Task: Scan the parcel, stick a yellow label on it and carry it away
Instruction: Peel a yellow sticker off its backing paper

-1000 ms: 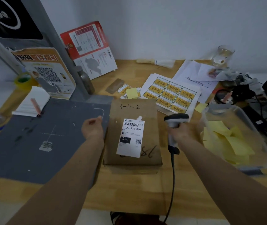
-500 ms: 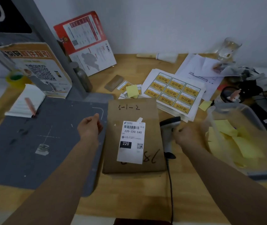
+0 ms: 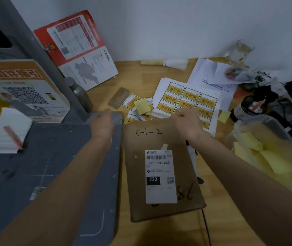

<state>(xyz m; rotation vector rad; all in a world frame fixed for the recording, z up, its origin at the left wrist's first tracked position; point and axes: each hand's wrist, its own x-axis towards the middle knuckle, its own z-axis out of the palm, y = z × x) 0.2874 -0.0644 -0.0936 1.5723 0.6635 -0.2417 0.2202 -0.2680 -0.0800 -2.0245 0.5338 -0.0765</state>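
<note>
Parcel [image 3: 163, 167]: flat brown envelope, lying flat on the wooden desk [image 3: 159, 233] at frame centre, left edge just beside the grey mat [image 3: 53, 174]. Long axis runs near–far, lower frame to upper frame, tilted slightly so the far end leans left. White shipping label [image 3: 160, 176] faces up, barcode at its far end and text upright to the camera (likely kept so to read the code).

Scanner [image 3: 192, 157]: only a dark strip of it shows along the parcel's right edge, under the right forearm, cord [image 3: 206, 226] trailing to the lower frame. Neither hand touches it.

Right hand [image 3: 186, 121]: at the parcel's far right corner, over the near edge of the sheet of yellow labels [image 3: 187, 102]. Fingers curled, thumb and forefinger pinched; whether a label is between them I cannot tell. Judgement: scan done, step in hand is peeling a label.

Left hand [image 3: 102, 123]: loosely curled, holds nothing, resting at the mat's far right corner, near the loose labels [image 3: 134, 102], probably ready to steady the sheet.

Clear bin of yellow backing scraps [image 3: 262, 155] at right of frame.
</note>
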